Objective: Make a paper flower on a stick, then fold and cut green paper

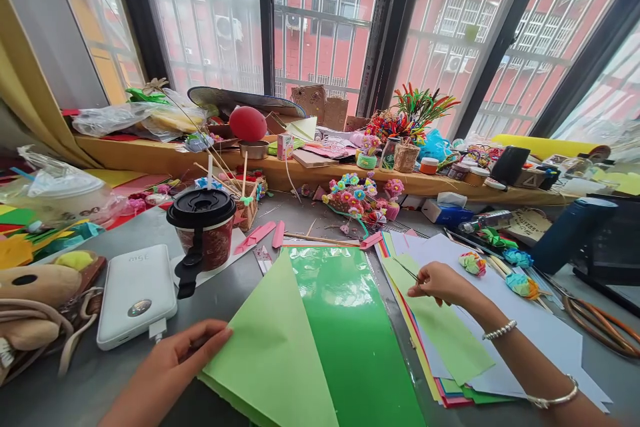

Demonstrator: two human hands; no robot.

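Your left hand presses flat on the light green paper beside the white power bank, while your right hand pinches a thin stick.

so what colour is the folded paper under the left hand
Light green; the folded paper lies on a darker glossy green sheet, seen clearly in the head view.

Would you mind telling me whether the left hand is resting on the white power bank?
No, the left hand presses the corner of the folded light green paper, while the white power bank lies apart beside it.
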